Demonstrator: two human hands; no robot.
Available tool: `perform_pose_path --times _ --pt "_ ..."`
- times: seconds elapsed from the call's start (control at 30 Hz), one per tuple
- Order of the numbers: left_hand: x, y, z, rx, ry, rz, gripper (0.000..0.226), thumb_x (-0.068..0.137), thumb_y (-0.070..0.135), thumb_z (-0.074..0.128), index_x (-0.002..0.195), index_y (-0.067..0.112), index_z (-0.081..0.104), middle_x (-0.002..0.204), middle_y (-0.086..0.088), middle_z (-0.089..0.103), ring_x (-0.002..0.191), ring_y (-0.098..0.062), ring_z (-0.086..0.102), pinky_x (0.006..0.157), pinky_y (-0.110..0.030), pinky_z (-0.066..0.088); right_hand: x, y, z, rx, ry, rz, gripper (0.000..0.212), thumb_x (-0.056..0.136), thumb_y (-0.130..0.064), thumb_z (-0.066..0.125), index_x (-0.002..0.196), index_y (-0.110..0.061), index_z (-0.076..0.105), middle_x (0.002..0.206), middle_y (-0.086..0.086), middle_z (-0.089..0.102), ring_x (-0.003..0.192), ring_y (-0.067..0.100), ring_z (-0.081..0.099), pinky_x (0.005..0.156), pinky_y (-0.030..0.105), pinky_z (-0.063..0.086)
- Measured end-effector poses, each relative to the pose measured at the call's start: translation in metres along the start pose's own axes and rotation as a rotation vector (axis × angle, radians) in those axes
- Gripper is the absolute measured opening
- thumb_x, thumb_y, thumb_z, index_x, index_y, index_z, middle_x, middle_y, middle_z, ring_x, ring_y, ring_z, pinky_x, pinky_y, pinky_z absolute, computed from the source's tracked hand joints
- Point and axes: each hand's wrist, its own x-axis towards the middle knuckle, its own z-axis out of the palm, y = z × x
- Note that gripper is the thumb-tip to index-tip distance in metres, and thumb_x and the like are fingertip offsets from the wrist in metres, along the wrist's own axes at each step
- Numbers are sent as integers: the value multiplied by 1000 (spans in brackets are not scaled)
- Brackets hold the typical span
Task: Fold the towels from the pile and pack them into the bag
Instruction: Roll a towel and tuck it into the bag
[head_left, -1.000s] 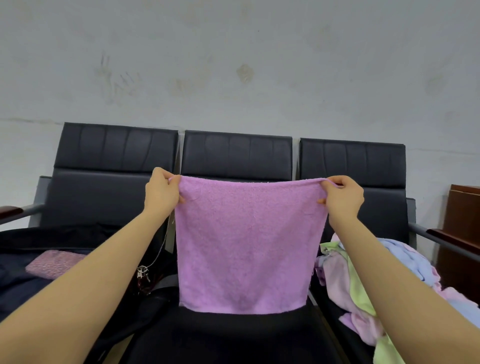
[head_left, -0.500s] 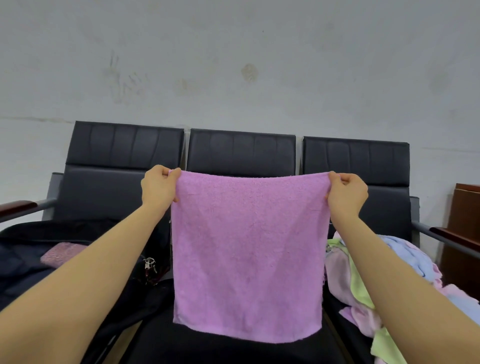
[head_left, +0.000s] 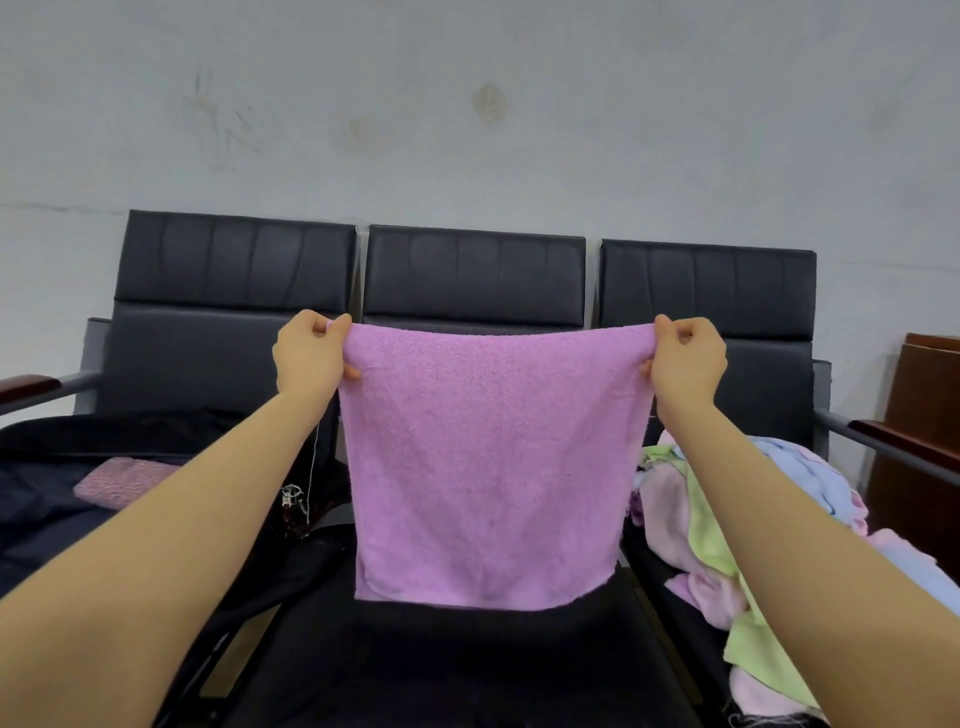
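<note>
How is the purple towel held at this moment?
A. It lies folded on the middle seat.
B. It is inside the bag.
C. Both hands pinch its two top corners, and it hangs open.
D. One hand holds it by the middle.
C: the left hand and the right hand each pinch a top corner of the towel, which hangs spread above the middle seat.

place: waiting room or lobby | evidence: three linked black padded seats (head_left: 472, 280) with armrests, against a scuffed plain wall (head_left: 467, 104)
</note>
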Motion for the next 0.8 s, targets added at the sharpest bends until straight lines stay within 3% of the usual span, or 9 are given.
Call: perform_pose_path --times 0.2,0.33,0.5,0.63,0.73,0.8 --pt "-1 -17 1 -78 -50 -43 12 93 18 60 82 13 60 69 -2 63 43 -4 61 69 -32 52 -6 26 4 83 -39 41 16 96 -12 49 104 -2 60 62 0 55 55 8 52 70 25 47" --pt "-2 -25 0 -57 -130 -54 5 91 9 58 88 9 62 81 -7 67 60 -13 66 64 -27 52 -6 34 4 89 -47 36 12 91 -7 52 95 -5 63 67 1 60 39 5 54 61 26 49" --pt "0 -41 1 33 -256 -53 12 89 5 56 83 14 62 93 -13 69 79 -25 70 77 -39 57 -9 53 3 67 -128 57 20 93 0 50 104 -7 64 81 8 67 50 1 63 60 11 51" --pt "-4 -43 2 125 -255 -40 8 89 11 54 84 15 60 67 -11 69 73 -22 68 71 -31 50 -10 61 1 48 -159 90 23 93 2 50 111 -2 63 86 12 69 59 8 66 72 20 55" --pt "-9 -40 4 171 -208 8 7 94 15 49 92 12 55 68 -12 67 64 -18 64 56 -24 39 -12 56 -2 -17 -127 69 16 91 -1 51 98 -4 66 67 7 64 40 2 57 54 12 47" --pt "-10 -39 7 107 -184 -12 10 96 15 48 97 8 55 84 -8 65 61 -24 66 54 -26 43 -14 52 -3 -66 -85 40 16 91 -4 50 91 -5 66 71 6 63 35 4 54 45 11 42"
